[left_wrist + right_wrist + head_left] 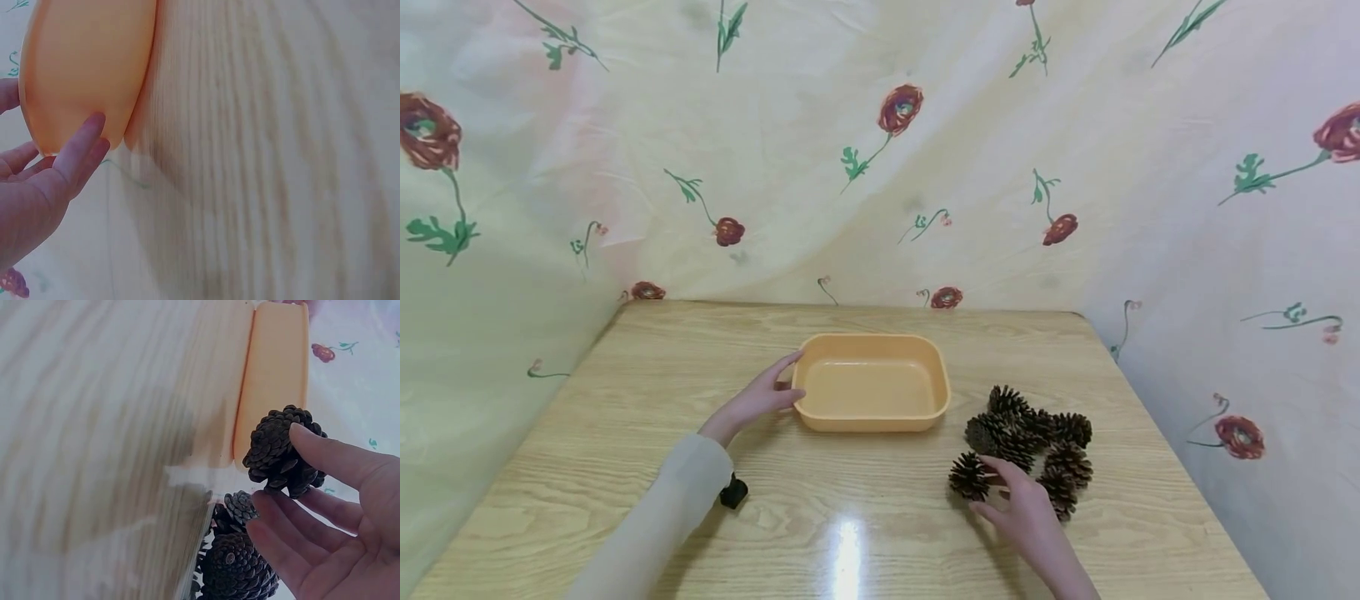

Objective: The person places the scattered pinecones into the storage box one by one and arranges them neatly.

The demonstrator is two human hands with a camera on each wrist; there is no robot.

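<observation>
A shallow orange plastic tray (870, 425) sits on the wooden table. At its left end my left hand (767, 392) holds it, fingers and thumb spread about the end; in the left wrist view, fingertips (94, 122) touch the tray's outer wall (94, 56). My right hand (1018, 504) pinches a dark brown pine cone (968, 477) between thumb and fingers, right of the tray and nearer to me. The right wrist view shows this pine cone (281, 450) clearly, with the thumb on its side. Beyond that hand lies a pile of several pine cones (1018, 429).
The light wooden table (647, 375) has a floral cloth (820, 150) hanging behind it and along both sides. A small black object (733, 492) shows beside my left sleeve (677, 483). The tray's inside (868, 387) holds nothing visible.
</observation>
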